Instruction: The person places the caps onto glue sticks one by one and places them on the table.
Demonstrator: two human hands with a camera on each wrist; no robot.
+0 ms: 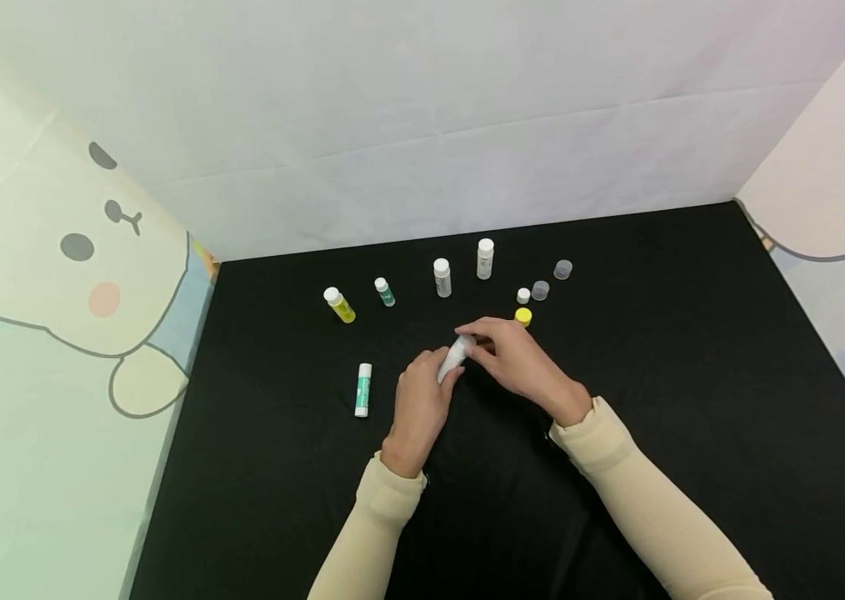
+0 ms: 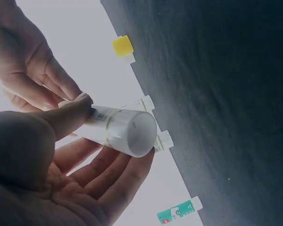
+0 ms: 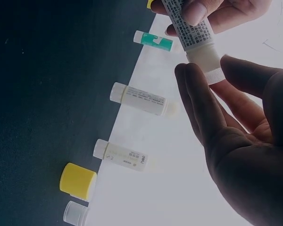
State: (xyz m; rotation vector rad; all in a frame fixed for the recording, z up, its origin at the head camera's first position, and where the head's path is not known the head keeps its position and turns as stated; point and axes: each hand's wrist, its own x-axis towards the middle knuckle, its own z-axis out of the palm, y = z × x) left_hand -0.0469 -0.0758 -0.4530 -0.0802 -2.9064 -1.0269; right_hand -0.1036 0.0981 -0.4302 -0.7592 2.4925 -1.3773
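A white tube resembling a glue stick [image 1: 452, 362] is tilted above the black table, gripped around its body by my left hand [image 1: 419, 400]. Its round end, seemingly hollow, faces the left wrist camera. My right hand [image 1: 526, 363] pinches the opposite end between thumb and fingertips. There, the right wrist view shows a pale section and a ridged rim [image 3: 215, 76], partly covered by the fingers. Small print runs along the tube's body. Left of my left hand lies a green-and-white tube [image 1: 363, 390]. Beyond my right fingertips is a yellow cap [image 1: 523, 316].
Along the back stand a yellow tube [image 1: 342, 308], a small green tube [image 1: 386, 293] and two white tubes [image 1: 442, 280] [image 1: 485, 261], all white-topped. A small white cap [image 1: 523, 296] and two clear caps [image 1: 540, 290] [image 1: 562, 269] sit back right. A pale wall [image 1: 430, 167] borders the table's back edge.
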